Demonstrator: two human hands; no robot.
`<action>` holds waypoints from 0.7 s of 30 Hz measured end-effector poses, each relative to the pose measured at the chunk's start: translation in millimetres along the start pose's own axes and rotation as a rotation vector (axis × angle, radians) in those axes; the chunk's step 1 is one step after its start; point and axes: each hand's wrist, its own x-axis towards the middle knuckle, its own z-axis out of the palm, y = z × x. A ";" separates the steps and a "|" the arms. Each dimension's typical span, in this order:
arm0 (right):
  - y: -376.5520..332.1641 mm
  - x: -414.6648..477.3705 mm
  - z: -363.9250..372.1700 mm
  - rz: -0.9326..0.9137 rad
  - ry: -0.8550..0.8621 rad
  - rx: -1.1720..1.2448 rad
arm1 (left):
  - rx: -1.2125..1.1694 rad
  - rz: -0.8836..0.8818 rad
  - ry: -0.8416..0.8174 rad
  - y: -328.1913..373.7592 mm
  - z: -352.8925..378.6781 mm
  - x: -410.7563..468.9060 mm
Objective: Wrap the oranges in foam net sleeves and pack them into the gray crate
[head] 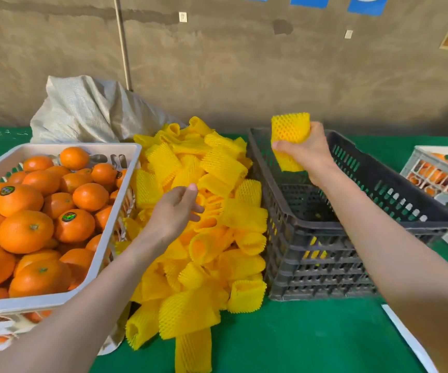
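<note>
The white crate [29, 302] of oranges [25, 232] is sitting at 9 o'clock, the sleeve pile [204, 251] at centre, the gray crate [325, 254] at 3. The left hand [175, 211] is hovering, fingers relaxed, over the pile. The right hand [309, 154] is gripping one foam sleeve [290, 130] over the gray crate's far rim, its long axis running 12-to-6.

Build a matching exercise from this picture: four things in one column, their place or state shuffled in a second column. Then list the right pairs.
Column one
1. left hand
2. right hand
3. white crate
4. gray crate

Column two
A. stands to the right of the sleeve pile
B. grips a foam sleeve
C. holds bare oranges
D. open, above the sleeve pile

Pairs: 1-D, 2-B, 3-C, 4-A
</note>
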 end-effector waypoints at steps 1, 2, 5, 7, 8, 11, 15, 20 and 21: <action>15.9 13.4 -10.1 0.055 -0.091 -0.189 | 0.028 -0.019 0.000 -3.2 1.4 -0.1; 31.6 22.4 -18.1 0.097 -0.224 -0.415 | 0.056 -0.035 -0.001 -5.8 3.1 0.0; 68.5 27.9 -23.8 0.097 -0.687 -1.059 | 0.102 -0.071 -0.003 -11.7 6.9 0.7; 86.5 22.8 -16.4 0.225 -0.945 -1.210 | 0.118 -0.085 -0.003 -15.2 6.7 2.2; 93.3 18.3 -12.0 0.294 -1.054 -1.227 | 0.129 -0.085 -0.004 -17.2 6.8 3.3; 105.4 9.1 -0.1 0.396 -1.302 -1.300 | 0.159 -0.084 0.013 -24.9 10.6 8.1; 107.6 2.7 6.3 0.505 -1.450 -1.324 | 0.206 -0.087 -0.007 -39.8 30.8 21.6; 106.5 3.8 8.8 0.598 -1.478 -1.210 | 0.147 -0.122 -0.109 -54.8 62.7 45.6; 106.8 3.5 9.0 0.601 -1.464 -1.179 | 0.134 -0.141 -0.132 -57.5 67.8 50.2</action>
